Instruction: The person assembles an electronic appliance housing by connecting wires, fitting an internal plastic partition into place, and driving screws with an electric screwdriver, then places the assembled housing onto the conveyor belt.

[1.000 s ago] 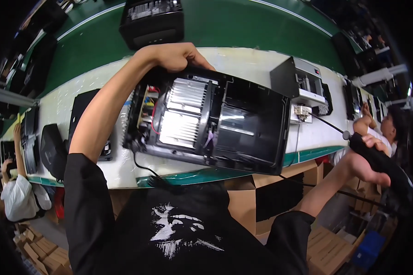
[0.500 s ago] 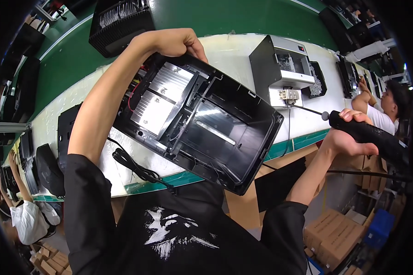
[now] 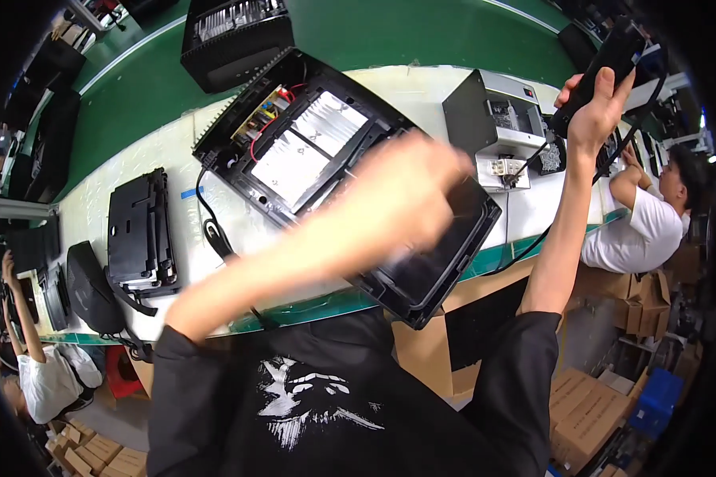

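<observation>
An open black plastic housing (image 3: 453, 278) lies at an angle on the workbench (image 3: 390, 83). Two silvery finned metal plates (image 3: 294, 171) and coloured wires show in its far left part. Smeared by motion, my left hand (image 3: 422, 191) passes over the middle of this housing and hides part of it; its fingers cannot be made out. My right hand (image 3: 595, 119) is raised at the right, wrapped round a black electric screwdriver (image 3: 608, 60). The tool's thin shaft points down left toward the metal outlet block (image 3: 505, 168) of a grey screw feeder (image 3: 519, 139); whether they touch is unclear.
Black panels (image 3: 139, 226) and a rounded black part (image 3: 91, 286) lie at the bench's left. Beyond the bench stands a ribbed black casing (image 3: 239, 52). Co-workers sit at right (image 3: 640, 219) and left (image 3: 52, 385). Cardboard boxes (image 3: 593, 413) are stacked on the right floor.
My left hand has left the housing's far edge and swung right and nearer, across it. My right hand has lifted the screwdriver up and away, its shaft now steeper at the feeder.
</observation>
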`<state>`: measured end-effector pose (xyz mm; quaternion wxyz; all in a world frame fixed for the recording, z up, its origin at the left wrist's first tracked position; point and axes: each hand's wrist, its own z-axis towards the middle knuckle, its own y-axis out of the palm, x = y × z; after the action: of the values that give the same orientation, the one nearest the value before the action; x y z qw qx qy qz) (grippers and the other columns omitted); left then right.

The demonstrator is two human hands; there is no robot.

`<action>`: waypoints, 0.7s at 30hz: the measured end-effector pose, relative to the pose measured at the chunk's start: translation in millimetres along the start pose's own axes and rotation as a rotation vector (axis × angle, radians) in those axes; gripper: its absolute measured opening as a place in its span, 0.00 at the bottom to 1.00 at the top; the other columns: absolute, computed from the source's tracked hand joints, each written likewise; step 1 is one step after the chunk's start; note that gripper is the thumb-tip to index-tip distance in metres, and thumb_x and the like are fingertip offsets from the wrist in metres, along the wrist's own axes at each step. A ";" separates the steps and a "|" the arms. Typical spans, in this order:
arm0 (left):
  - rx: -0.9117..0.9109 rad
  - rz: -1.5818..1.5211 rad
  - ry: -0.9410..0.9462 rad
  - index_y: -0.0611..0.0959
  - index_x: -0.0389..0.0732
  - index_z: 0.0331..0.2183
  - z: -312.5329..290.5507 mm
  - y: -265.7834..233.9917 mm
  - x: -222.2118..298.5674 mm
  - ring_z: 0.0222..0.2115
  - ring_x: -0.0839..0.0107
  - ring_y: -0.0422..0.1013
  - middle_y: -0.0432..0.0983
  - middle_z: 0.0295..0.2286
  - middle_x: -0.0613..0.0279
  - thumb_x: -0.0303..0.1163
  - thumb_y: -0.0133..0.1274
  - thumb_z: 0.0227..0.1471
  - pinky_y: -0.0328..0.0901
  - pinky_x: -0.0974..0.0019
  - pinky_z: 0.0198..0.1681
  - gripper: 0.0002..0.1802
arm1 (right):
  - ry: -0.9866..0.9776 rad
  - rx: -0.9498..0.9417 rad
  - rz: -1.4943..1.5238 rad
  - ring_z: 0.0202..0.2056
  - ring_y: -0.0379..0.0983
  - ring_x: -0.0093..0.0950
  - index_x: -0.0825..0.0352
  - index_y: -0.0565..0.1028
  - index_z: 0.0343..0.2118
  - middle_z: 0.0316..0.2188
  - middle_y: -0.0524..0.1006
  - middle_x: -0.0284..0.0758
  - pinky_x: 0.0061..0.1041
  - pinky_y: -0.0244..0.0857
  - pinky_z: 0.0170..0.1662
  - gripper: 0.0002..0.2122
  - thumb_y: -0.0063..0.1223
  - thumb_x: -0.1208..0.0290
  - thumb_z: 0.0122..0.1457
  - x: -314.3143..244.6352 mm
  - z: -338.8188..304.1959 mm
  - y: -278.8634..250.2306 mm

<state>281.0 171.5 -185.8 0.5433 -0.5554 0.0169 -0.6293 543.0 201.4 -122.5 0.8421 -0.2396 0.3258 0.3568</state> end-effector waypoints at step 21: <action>-0.189 0.182 0.217 0.68 0.25 0.50 -137.2 27.2 29.6 0.37 0.59 0.74 0.69 0.46 0.37 0.27 0.48 0.35 0.70 0.72 0.32 0.35 | -0.103 0.283 0.178 0.15 0.63 0.28 0.69 0.66 0.30 0.17 0.66 0.37 0.24 0.61 0.21 0.35 0.28 0.32 0.54 -4.8 -63.4 -55.8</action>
<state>206.8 59.7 -235.2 0.5384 -0.5289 0.1848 -0.6295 558.8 123.7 -152.2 0.8480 -0.0701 0.3491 0.3924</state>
